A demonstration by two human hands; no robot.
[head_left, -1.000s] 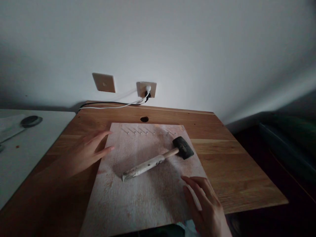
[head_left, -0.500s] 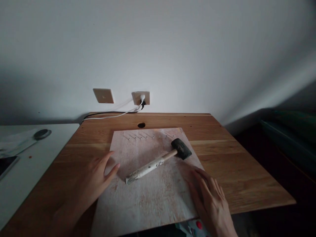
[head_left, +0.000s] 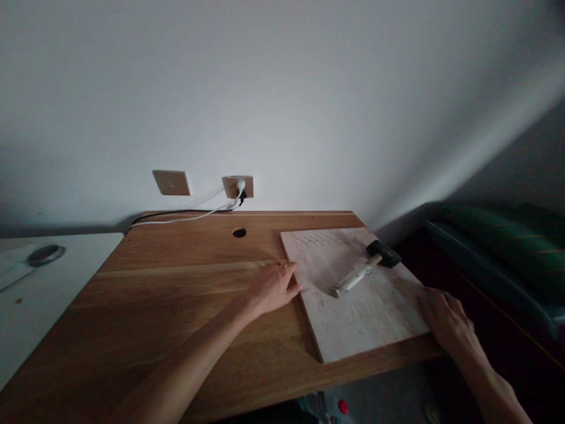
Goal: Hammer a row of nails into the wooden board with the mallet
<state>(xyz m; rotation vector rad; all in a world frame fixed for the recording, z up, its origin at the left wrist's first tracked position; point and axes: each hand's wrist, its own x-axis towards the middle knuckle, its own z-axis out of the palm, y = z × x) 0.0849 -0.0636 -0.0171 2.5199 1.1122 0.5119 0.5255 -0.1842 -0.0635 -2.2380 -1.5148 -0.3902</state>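
A whitish wooden board (head_left: 371,315) lies at the right end of the wooden desk. My left hand (head_left: 276,285) grips its left edge, with the thumb and fingers touching the side. Along the right edge my right hand (head_left: 450,321) has hold of the same board; its fingertips are blurred and partly hidden. A mallet (head_left: 357,275) with a black head and a worn, pale handle rests on the board, head toward the far right. Several thin nails (head_left: 320,239) are in a row near the board's far edge.
The desk (head_left: 176,294) has a cable hole (head_left: 239,233) near the wall. Plugs and cables run from a wall socket (head_left: 248,186). At left a white table (head_left: 44,312) bears a dark round object (head_left: 45,255). Cushions (head_left: 498,253) lie beyond the desk's right side.
The board has slid to the right and away from me, carrying the mallet and nails. Both hands moved along with it, now at its two side edges. The view has shifted slightly too.
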